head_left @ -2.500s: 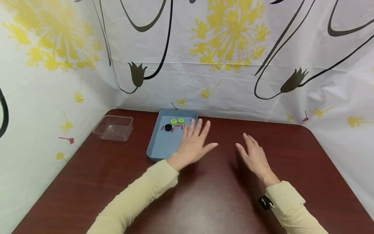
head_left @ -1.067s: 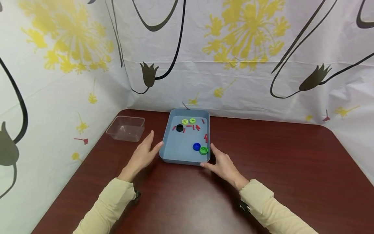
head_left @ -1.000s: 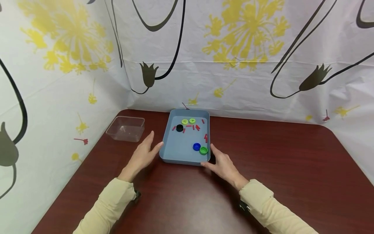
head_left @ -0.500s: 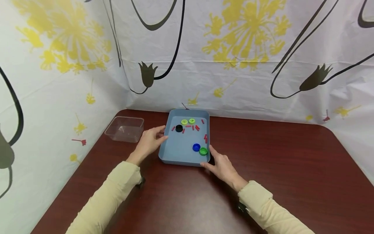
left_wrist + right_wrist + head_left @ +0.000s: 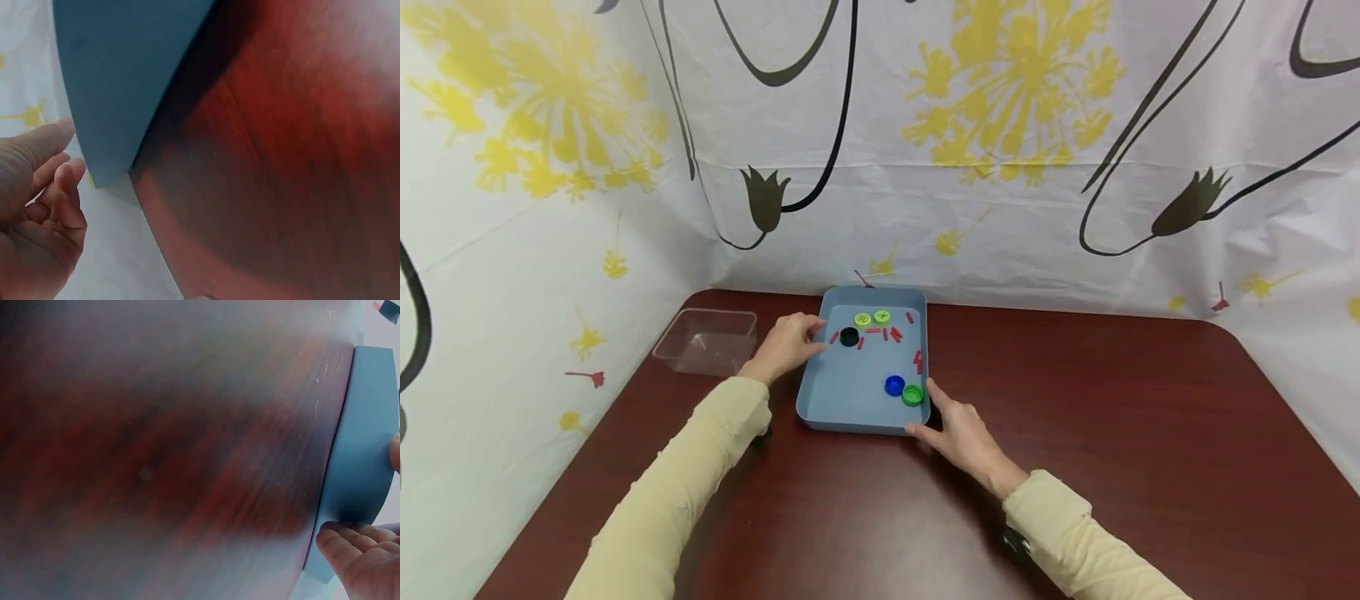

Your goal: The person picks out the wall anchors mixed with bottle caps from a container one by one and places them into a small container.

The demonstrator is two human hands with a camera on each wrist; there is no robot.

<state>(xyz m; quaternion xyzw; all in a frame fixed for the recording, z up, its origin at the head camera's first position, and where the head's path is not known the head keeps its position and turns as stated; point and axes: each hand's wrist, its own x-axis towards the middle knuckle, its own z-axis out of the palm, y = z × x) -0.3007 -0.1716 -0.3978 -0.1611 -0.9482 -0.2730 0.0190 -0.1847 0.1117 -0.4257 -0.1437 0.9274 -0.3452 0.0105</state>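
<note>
A blue-grey shallow tray [image 5: 835, 400] lies on the dark wooden table. Inside are a blue cap [image 5: 895, 385], a green cap [image 5: 912, 395], a black round cap [image 5: 849, 337], two yellow-green caps [image 5: 882, 317] and several small red sticks [image 5: 896, 335]. My left hand [image 5: 784, 346] is at the tray's left rim, thumb reaching just over the edge; its other fingers are loosely curled in the left wrist view [image 5: 40, 212]. At the near right corner, my right hand [image 5: 966, 437] holds the tray, thumb at the front wall and fingers [image 5: 350, 544] along the side.
A clear plastic container [image 5: 703, 354] stands left of the tray, close to my left hand. White patterned sheets [image 5: 1037, 250] hang behind the table [image 5: 1112, 417] and along its sides.
My left hand first left the space above the tray for its left side, then moved farther along that rim. The right hand came in from the right to the tray's near corner and stayed.
</note>
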